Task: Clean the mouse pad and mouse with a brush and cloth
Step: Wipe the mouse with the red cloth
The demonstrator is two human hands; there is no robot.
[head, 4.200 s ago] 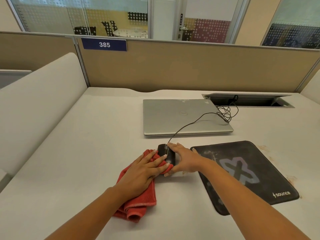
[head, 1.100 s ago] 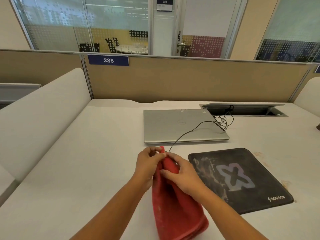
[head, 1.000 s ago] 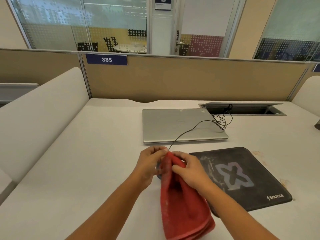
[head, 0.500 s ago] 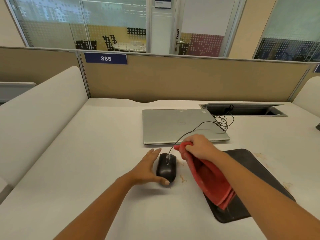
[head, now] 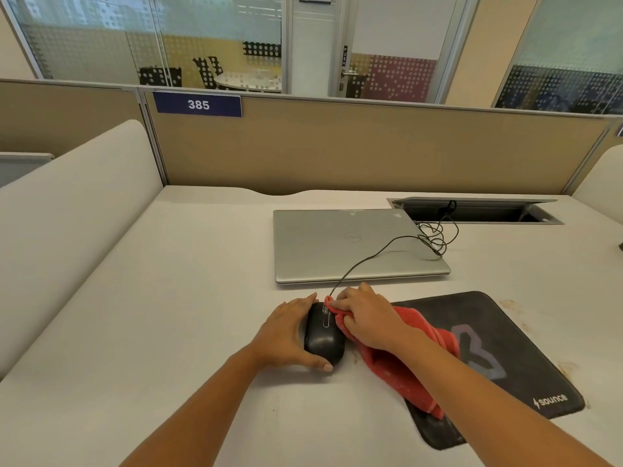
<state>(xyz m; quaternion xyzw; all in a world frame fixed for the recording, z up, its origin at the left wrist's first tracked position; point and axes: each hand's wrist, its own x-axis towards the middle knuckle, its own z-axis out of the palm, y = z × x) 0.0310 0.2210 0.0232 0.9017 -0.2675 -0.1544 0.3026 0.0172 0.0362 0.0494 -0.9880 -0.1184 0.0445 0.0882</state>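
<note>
- Head view: looks down on a pale desk (head: 161,332), both hands busy near its middle.
- Cups the black mouse (head: 324,340) in the left hand (head: 286,335), fingers along its left flank and thumb hooked round the near end. Holds it steady on the desk, just left of the mouse pad (head: 526,335).
- Bunches a red cloth (head: 401,379) in the right hand (head: 367,318), fingers curled over the fold. Presses that fold against the right front edge of the mouse, near the wheel.
- Leaves the rest of the cloth trailing back under the right forearm and across the near left part of the mouse pad.
- Reads as the cloth step on the mouse: wiping of its top and right side, judged under way rather than finished.
- Shows pale scuffs and smears on the mouse pad, plus brownish marks on the desk beside its right edge, so cleaning of the mouse pad probably remains to do.
- Shows no brush anywhere in view.
- Calls next for a firm left-hand brace while dragging the cloth along the shell. Needs care around the thin cable (head: 371,257) running from the mouse nose over the closed laptop (head: 330,247) to the desk hatch (head: 472,214).
- Risks tugging that cable or skidding the mouse if pressed too hard.
</note>
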